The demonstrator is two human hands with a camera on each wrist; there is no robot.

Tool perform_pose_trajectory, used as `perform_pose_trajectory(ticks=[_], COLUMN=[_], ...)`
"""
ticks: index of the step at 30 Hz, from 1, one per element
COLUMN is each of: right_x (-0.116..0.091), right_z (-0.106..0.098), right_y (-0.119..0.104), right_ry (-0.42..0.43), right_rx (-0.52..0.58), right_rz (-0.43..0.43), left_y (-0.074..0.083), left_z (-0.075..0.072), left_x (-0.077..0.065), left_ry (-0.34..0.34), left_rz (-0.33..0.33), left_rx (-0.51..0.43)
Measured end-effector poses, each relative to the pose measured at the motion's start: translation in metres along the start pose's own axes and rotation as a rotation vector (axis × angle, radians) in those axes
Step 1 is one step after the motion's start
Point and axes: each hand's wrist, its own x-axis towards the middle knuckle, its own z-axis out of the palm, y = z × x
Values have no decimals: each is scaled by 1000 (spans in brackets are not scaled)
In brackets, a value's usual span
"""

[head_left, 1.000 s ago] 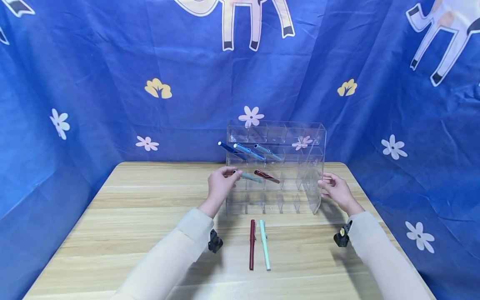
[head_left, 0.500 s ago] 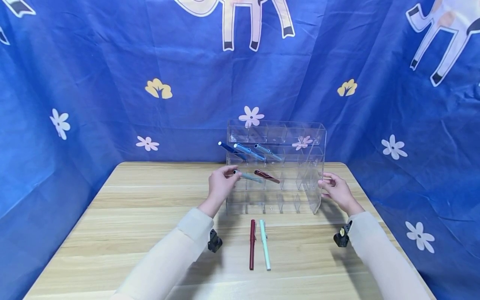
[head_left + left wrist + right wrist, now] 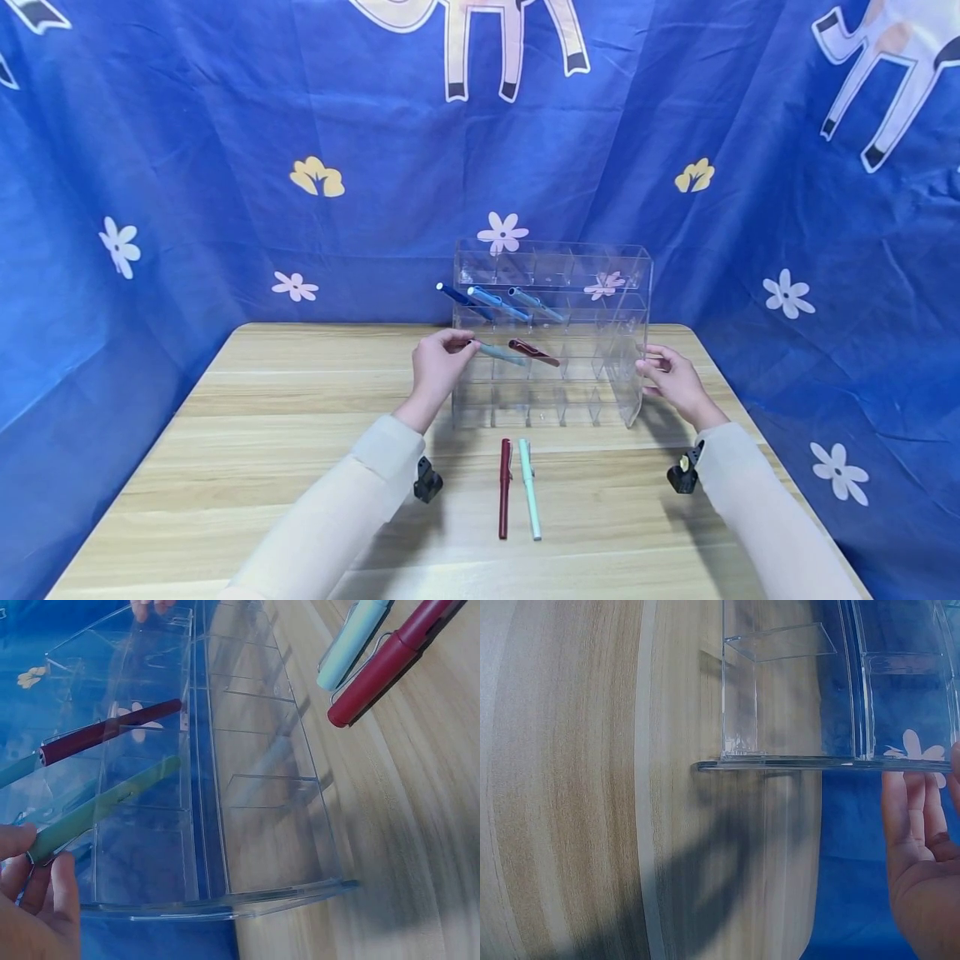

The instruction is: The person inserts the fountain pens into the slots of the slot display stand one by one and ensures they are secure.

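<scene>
A clear acrylic pen rack (image 3: 551, 400) with stepped compartments stands on the wooden table. At its left side my left hand (image 3: 437, 367) pinches the cap end of a light green pen (image 3: 105, 810) between thumb and fingers. The rest of that pen slants into a compartment of the lower occupied row. Beside it in the same row lies a dark red pen (image 3: 534, 352). One row up rest a dark blue pen (image 3: 461, 300), a light blue pen (image 3: 498, 304) and a grey-blue pen (image 3: 536, 305). My right hand (image 3: 675, 385) touches the rack's right side panel with its fingers extended.
On the table (image 3: 300, 450) in front of the rack, another dark red pen (image 3: 504, 492) and a mint pen (image 3: 530, 492) lie side by side. A blue patterned curtain (image 3: 375, 225) hangs behind the table and along both sides.
My left hand has shifted slightly left at the green pen's cap end, covering more of it. The right hand, the rack and the other pens stay in place.
</scene>
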Motion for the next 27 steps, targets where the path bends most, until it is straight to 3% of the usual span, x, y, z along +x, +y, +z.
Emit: perform_pose_trajectory(ticks=[7, 16, 21, 27], right_x=[1, 1, 1, 0], right_z=[0, 0, 1, 1], right_y=[1, 0, 1, 1], right_ry=[-1, 3, 3, 2], right_rx=[-1, 4, 8, 6], right_rz=[3, 10, 6, -2], left_y=[2, 2, 2, 1], left_z=[0, 2, 1, 1], left_x=[-1, -1, -2, -3], left_ry=[28, 11, 13, 31], left_rz=[-54, 22, -43, -74], left_rx=[-36, -6, -54, -11])
